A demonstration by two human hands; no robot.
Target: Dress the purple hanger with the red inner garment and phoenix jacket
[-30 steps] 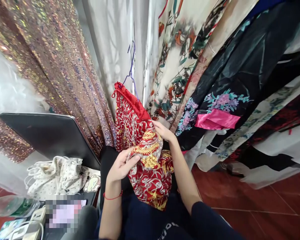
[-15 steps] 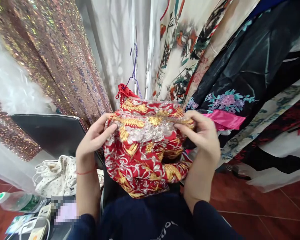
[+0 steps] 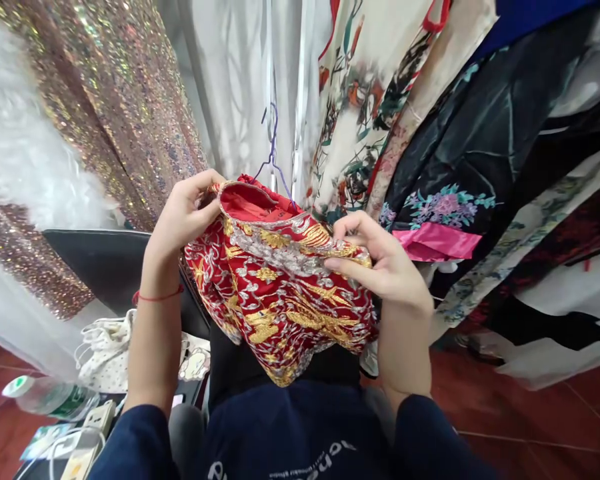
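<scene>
A red garment point(image 3: 285, 293) with gold and silver embroidery hangs between my hands, in front of my lap. My left hand point(image 3: 187, 210) pinches its upper left edge near the round neckline. On the other side, my right hand point(image 3: 375, 257) grips the upper right part between thumb and fingers. The neckline gapes and shows a plain red lining. Behind the collar rises a purple wire hanger point(image 3: 273, 143), its lower part hidden by the cloth. The garment's back side is out of sight.
Sequined cloth point(image 3: 130, 87) and white feathery trim point(image 3: 35, 147) hang at left, floral and black dresses point(image 3: 480, 133) at right. A black chair back point(image 3: 100, 263) stands by my left arm. Lower left are a white dotted cloth bag point(image 3: 107, 353), a plastic bottle point(image 3: 55, 398) and a power strip point(image 3: 97, 420).
My left hand has risen with its side of the garment, while my right has shifted slightly left and down. The neckline has opened to show the lining, and the front now hangs spread out.
</scene>
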